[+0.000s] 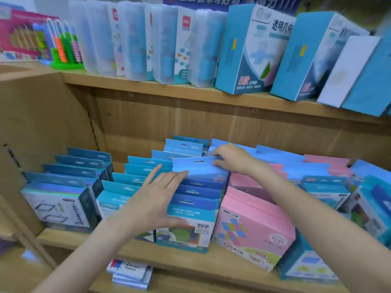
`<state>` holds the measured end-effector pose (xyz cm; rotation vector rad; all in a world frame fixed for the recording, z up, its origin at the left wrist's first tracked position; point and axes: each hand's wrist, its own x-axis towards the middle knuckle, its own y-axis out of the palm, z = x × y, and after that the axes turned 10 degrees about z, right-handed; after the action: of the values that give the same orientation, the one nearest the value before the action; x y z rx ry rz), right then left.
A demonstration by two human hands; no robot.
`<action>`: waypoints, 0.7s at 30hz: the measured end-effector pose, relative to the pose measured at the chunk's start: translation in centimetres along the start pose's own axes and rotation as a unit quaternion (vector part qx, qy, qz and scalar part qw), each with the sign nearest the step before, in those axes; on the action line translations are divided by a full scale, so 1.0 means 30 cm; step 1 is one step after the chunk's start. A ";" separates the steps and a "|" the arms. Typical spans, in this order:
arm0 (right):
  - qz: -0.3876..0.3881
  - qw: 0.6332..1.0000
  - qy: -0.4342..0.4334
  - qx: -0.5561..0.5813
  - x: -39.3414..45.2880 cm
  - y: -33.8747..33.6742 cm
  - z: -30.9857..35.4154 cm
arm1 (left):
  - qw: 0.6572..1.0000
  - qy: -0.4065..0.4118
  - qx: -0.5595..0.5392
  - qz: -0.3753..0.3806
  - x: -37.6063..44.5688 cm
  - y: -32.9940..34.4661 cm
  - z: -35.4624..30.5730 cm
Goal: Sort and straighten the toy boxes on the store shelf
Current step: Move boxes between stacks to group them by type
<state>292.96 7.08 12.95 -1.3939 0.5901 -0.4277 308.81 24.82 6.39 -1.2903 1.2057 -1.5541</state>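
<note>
Rows of toy boxes with hang tabs stand on the lower wooden shelf [182, 261]. In the middle row of blue boxes, one light blue box [198, 169] is raised above its neighbours. My right hand [231, 158] pinches its top right edge. My left hand [157, 199] lies with straight fingers against the blue boxes in front, fingertips touching the raised box's lower left. A front blue box [190, 227] faces outward beneath my left palm. Pink boxes [254, 229] stand to the right, teal boxes [124, 187] to the left.
Dark holographic boxes [61, 204] fill the lower shelf's left end, mixed blue boxes [368, 204] its right end. The upper shelf [190, 92] holds translucent cases [135, 41], tall blue cartons [249, 49] leaning left, and a green abacus [65, 49]. More boxes [130, 273] lie below.
</note>
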 end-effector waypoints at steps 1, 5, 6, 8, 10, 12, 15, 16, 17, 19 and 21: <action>-0.043 0.999 0.009 0.003 0.006 -0.023 -0.007 | 1.000 0.000 -0.018 -0.004 -0.001 0.001 -0.001; -0.202 0.977 -0.028 0.057 -0.049 -0.197 -0.024 | 0.999 -0.009 -0.047 -0.002 -0.004 0.000 -0.002; -0.221 0.973 -0.042 0.057 -0.070 -0.230 -0.024 | 0.999 -0.011 -0.051 -0.001 -0.007 0.001 -0.001; -0.257 0.964 -0.055 0.044 -0.111 -0.260 -0.025 | 0.998 -0.011 -0.055 -0.002 -0.009 0.002 -0.004; -0.289 0.956 -0.050 0.033 -0.151 -0.253 -0.028 | 0.998 -0.010 -0.054 -0.004 -0.012 -0.003 -0.013; -0.321 0.946 -0.036 0.038 -0.198 -0.239 -0.025 | 0.999 -0.011 -0.052 -0.006 -0.017 -0.003 -0.018; -0.389 0.919 -0.021 0.058 -0.298 -0.241 -0.018 | 0.999 -0.007 -0.045 0.003 -0.022 -0.007 -0.014; -0.409 0.910 -0.010 0.060 -0.339 -0.244 -0.017 | 0.999 -0.005 -0.042 0.008 -0.023 -0.008 -0.012; -0.426 0.903 0.006 0.059 -0.381 -0.248 -0.019 | 0.999 0.000 -0.040 0.010 -0.025 -0.008 -0.012; -0.454 0.888 0.044 0.051 -0.477 -0.253 -0.033 | 0.999 0.005 -0.047 0.008 -0.030 -0.005 -0.015; -0.473 0.875 0.078 0.059 -0.584 -0.254 -0.061 | 0.997 0.014 -0.069 -0.022 -0.033 0.004 -0.027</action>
<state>278.54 15.20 22.68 -1.4669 -0.0488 -1.3471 308.21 25.87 5.99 -1.3970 1.3306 -1.5481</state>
